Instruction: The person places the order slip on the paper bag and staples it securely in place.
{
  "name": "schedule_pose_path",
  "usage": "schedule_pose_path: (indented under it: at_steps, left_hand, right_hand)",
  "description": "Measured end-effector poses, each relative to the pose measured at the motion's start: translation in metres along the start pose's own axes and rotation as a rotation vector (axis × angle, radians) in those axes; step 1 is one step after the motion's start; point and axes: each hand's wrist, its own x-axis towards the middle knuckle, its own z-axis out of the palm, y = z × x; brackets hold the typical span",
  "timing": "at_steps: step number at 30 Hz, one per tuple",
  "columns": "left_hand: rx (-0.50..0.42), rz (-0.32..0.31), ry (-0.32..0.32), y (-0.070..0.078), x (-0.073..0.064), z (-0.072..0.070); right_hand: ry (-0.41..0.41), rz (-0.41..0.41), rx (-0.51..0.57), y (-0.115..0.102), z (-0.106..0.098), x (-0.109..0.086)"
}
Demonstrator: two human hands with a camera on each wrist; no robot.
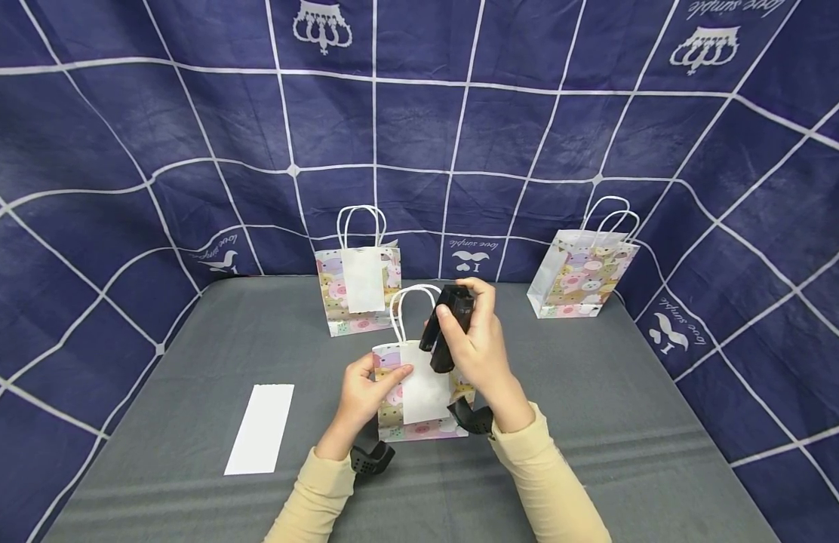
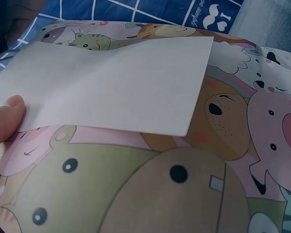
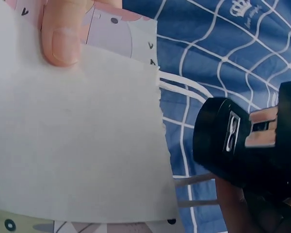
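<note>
Hands (image 1: 419, 362) hold stapler (image 1: 447, 332) over slip's (image 1: 425, 392) top edge on bag (image 1: 392, 411).

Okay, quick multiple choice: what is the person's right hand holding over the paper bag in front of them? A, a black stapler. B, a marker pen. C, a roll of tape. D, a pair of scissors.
A: the right hand grips a black stapler at the top of the nearest paper bag, while the left hand pins a white paper slip against it.
</note>
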Motion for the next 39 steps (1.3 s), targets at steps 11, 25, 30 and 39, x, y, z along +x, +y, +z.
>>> schedule_pose_path:
  at_steps: [11,25,30,39]
  left_hand:
    - [-0.027,0.02,-0.017,-0.002,0.0,0.0]
    - [-0.076,0.03,-0.043,-0.005,0.001,0.0]
    - [-0.09,0.029,-0.046,-0.005,0.002,0.0]
    - [-0.089,0.029,-0.042,-0.005,0.002,0.0]
  right_hand:
    - [0.108,-0.165,-0.367,0.006,0.017,0.0]
    - [0.047,-0.138,-0.46,0.008,0.025,0.002]
    - [0.023,-0.116,-0.491,0.009,0.028,0.002]
    - [0.068,-0.123,-0.466,0.014,0.03,0.001]
